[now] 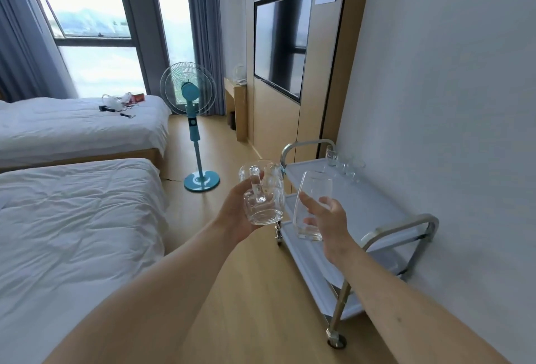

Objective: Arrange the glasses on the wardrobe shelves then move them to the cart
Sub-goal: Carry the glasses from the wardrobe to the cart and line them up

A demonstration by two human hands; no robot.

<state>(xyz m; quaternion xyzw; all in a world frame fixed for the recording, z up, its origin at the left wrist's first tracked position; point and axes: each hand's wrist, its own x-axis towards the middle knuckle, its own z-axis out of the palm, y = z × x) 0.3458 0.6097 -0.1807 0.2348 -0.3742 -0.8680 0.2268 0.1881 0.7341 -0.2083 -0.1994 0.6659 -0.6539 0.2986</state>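
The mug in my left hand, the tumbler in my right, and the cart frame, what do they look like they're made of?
Mug: clear glass, apparently thick; the floor shows through it and its base looks heavy.
Tumbler: clear glass, seemingly thinner; fingers show through its wall.
Cart frame: likely brushed steel or aluminium tubing, grey with a soft sheen. Its shelves look matte pale plastic or coated board, hard to tell.

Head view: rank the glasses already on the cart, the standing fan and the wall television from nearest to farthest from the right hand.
Measured from the right hand, which holds a tumbler:
1. Glasses on the cart, just beyond it, at the top shelf's far end.
2. Standing fan, to the left, on the floor by the beds.
3. Wall television, high up ahead.
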